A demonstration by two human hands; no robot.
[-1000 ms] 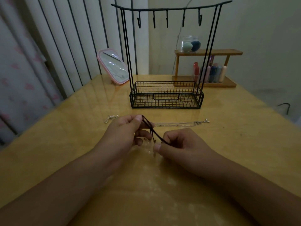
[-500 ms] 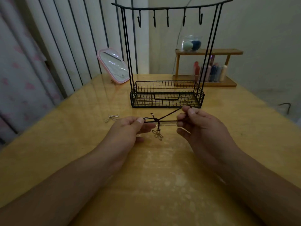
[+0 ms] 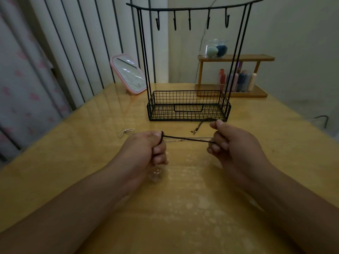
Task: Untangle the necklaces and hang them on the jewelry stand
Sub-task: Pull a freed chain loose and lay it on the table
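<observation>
We judge the step in hand to be the untangling, not the hanging; no hook on the jewelry stand (image 3: 190, 57) carries anything, and both hands are occupied low over the counter (image 3: 275, 153), in front of the stand's wire basket.

The left hand (image 3: 145, 149) is clenched round one end of a dark cord necklace (image 3: 187, 138); the cord emerges at the top of the fist beside the thumb. The right hand (image 3: 231, 142) grips the other end in curled fingers; the cord runs taut and nearly level between the two hands. A second run of the same cord leaves the top of the right hand and droops toward the basket, ending in a small pendant or clasp (image 3: 194, 132) that hangs near the counter; we cannot tell which it is.

A pale, clear strand (image 3: 192, 138) lies along the same line as the dark cord; whether the two are twisted together or only side by side cannot be determined. A small silvery piece (image 3: 126, 132) lies apart on the counter, left of the hands.

Our judgement of the next move: slacken the cord, find where the strands cross, and draw the dark one free before lifting it to a hook; pulling harder risks tightening any knot.

The cord appears thin, matt and limp where unsupported.
</observation>
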